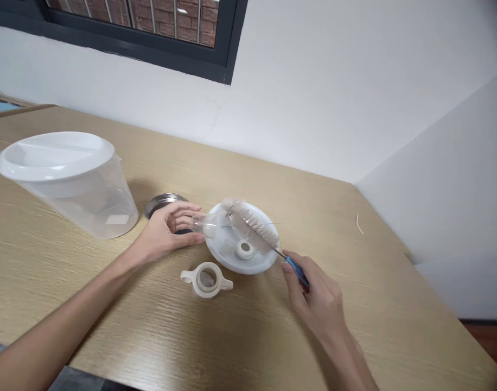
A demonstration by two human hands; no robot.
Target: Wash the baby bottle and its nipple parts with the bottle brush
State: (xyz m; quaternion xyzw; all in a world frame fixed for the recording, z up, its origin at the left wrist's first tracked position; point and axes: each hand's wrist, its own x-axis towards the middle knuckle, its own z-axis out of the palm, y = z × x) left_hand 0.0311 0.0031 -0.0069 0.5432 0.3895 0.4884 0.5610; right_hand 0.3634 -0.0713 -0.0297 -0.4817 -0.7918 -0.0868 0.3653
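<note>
My left hand (169,231) grips a small clear bottle (203,224) lying on its side, its mouth turned to the right. My right hand (316,298) pinches the blue handle of a white bottle brush (254,221), whose bristled head lies over a white plate (232,259) just right of the bottle's mouth. A small white ring (244,249) rests on the plate. In front of the plate, on the wooden table (130,326), sits a cream collar with two handles (206,279).
A large clear plastic container with a white lid (69,179) stands at the left. A round metal dish (161,204) lies behind my left hand. White walls meet at the far right corner; a dark window frame is above. A tiny pale scrap (358,224) lies at the right.
</note>
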